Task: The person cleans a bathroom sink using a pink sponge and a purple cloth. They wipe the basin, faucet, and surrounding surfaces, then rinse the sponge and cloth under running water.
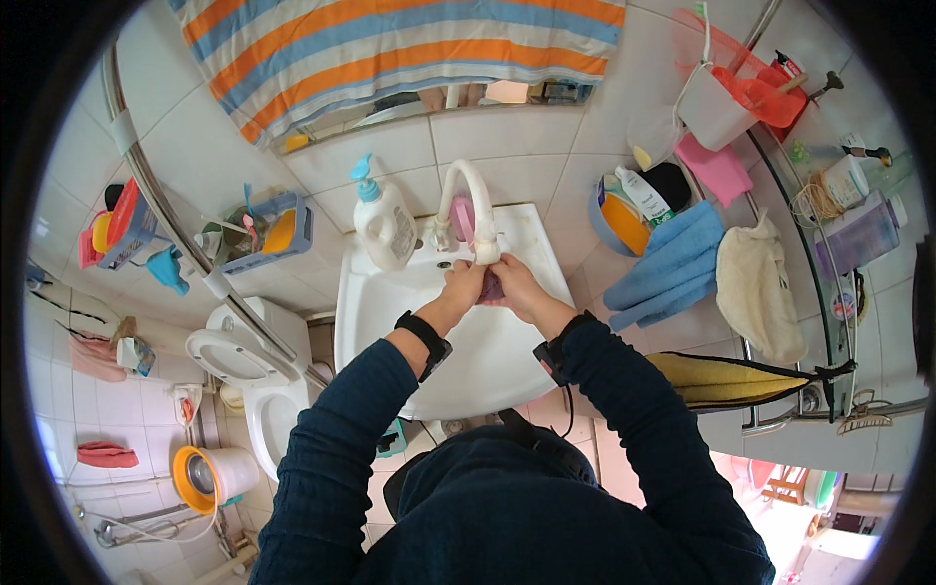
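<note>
Both of my hands meet just under the spout of a white curved faucet (469, 197), over a white washbasin (468, 358). Between them is a small purple item (490, 287), perhaps a cloth or sponge; its exact kind cannot be told. My left hand (462, 284) has its fingers on the item's left side. My right hand (518, 284) grips it from the right. Whether water runs is not visible. Behind the faucet stands a pink oval object (462, 218). A white pump bottle with a blue top (385, 223) stands at the basin's back left corner.
A striped towel (409, 51) hangs over a mirror above the basin. On the right wall, a blue towel (669, 267) and a cream cloth (757, 285) hang beside a blue holder (608, 219). A metal rail (175, 197) and a toilet (267, 365) are at left.
</note>
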Tool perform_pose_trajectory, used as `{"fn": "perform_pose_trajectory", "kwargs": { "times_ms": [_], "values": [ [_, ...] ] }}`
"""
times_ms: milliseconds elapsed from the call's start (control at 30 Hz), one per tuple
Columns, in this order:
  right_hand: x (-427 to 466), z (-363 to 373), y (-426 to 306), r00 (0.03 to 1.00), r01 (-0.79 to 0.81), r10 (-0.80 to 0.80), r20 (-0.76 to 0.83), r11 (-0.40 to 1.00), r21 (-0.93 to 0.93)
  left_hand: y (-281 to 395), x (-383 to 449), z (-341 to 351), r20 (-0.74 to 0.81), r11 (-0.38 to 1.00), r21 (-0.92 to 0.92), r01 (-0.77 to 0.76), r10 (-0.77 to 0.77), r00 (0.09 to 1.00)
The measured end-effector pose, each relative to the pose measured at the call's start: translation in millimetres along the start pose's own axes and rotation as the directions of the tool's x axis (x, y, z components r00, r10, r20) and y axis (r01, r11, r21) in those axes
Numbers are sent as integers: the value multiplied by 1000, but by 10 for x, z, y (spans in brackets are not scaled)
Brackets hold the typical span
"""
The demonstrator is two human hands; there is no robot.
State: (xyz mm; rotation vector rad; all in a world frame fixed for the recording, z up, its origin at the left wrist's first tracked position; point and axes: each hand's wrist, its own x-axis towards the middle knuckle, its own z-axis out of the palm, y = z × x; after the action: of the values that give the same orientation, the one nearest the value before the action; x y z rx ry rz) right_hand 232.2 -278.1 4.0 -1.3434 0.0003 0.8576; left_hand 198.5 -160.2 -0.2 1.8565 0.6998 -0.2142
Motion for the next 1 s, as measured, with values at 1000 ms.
{"fn": "perform_pose_trajectory", "kwargs": {
  "times_ms": [1000],
  "values": [
    [173,150,-65,985,72,-106,-137,969,-234,64,-115,-28,28,990,-69,-123,125,992]
  ]
}}
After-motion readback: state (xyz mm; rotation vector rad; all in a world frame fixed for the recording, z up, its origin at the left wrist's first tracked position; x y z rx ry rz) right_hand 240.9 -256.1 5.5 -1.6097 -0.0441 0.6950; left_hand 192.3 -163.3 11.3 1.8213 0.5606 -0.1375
